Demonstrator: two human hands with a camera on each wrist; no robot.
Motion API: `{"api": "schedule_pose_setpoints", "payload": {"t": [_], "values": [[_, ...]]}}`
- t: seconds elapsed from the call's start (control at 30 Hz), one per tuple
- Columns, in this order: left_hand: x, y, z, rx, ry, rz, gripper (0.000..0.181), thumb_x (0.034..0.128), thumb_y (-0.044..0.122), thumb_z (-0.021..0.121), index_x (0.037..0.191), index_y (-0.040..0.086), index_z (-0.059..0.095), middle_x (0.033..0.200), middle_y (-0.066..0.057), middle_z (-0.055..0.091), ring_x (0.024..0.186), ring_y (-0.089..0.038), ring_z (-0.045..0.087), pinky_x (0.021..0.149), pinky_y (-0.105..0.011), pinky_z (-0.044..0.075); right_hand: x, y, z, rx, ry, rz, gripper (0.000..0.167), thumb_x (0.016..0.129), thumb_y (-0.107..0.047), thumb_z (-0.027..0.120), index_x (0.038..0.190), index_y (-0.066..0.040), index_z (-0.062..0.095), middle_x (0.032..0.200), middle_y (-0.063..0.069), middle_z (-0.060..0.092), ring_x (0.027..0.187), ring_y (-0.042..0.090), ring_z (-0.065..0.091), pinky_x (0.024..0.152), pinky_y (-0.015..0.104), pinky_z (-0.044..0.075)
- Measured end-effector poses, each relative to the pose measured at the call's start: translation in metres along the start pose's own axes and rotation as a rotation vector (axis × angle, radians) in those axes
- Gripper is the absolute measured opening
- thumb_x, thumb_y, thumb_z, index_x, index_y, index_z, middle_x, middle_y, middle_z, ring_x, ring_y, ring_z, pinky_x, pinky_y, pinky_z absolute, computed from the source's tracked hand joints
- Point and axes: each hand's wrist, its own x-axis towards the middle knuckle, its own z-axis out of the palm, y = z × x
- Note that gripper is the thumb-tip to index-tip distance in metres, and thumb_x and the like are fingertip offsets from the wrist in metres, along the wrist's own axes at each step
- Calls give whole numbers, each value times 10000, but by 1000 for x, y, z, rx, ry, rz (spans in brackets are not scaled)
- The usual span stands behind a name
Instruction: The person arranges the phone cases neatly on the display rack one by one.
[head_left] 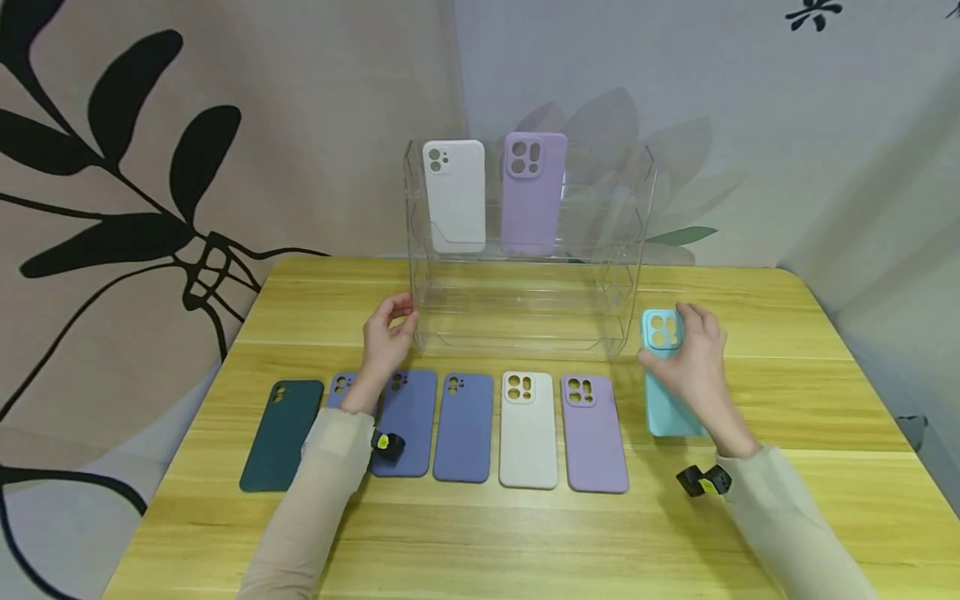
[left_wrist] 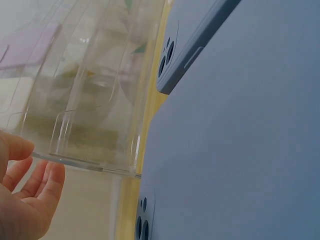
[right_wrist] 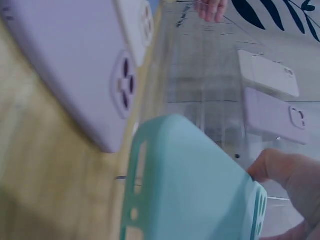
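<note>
My right hand point(head_left: 693, 362) grips a turquoise phone case point(head_left: 667, 408) by its long sides near the camera cutouts. In the right wrist view the turquoise case point(right_wrist: 200, 185) is tilted, its side slots showing. At the left side of a clear acrylic display stand point(head_left: 517, 342) is my left hand point(head_left: 386, 337); in the left wrist view its thumb and fingers point(left_wrist: 52, 185) are at the panel's edge. A white case point(head_left: 457, 200) and a lilac case point(head_left: 532, 200) lean upright on the stand's top tier.
In front of the stand lies a row of cases: dark green point(head_left: 281, 437), several blue ones such as this blue case point(head_left: 462, 433), off-white point(head_left: 528, 437) and lilac point(head_left: 596, 442). My left forearm passes over part of the row. A wall stands behind the wooden table point(head_left: 480, 542).
</note>
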Motion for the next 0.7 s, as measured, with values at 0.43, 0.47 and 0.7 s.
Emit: {"api": "schedule_pose_setpoints", "payload": {"t": [0.43, 0.47, 0.7], "values": [[-10, 26, 0, 23, -2, 12, 299, 894, -92, 533, 1181, -170, 499, 1135, -311, 538, 1078, -380, 525, 909, -481, 456, 26, -30, -6, 79, 131, -135, 741, 648, -57, 701, 1302, 136, 412, 1294, 326, 399, 1164, 453, 338, 982, 568, 235], [-10, 25, 0, 22, -2, 15, 298, 892, -93, 536, 1179, -169, 501, 1132, -310, 540, 1077, -380, 526, 908, -483, 456, 28, -32, -6, 85, 138, -143, 737, 647, -58, 701, 1299, 133, 415, 1296, 323, 398, 1163, 448, 337, 973, 562, 242], [-10, 25, 1, 32, -3, 17, 298, 899, -85, 529, 1183, -170, 498, 1136, -311, 538, 1078, -378, 526, 910, -479, 457, 44, -54, -8, 129, 182, -213, 749, 657, -75, 710, 1321, 103, 413, 1327, 295, 363, 1198, 420, 321, 950, 529, 271]]}}
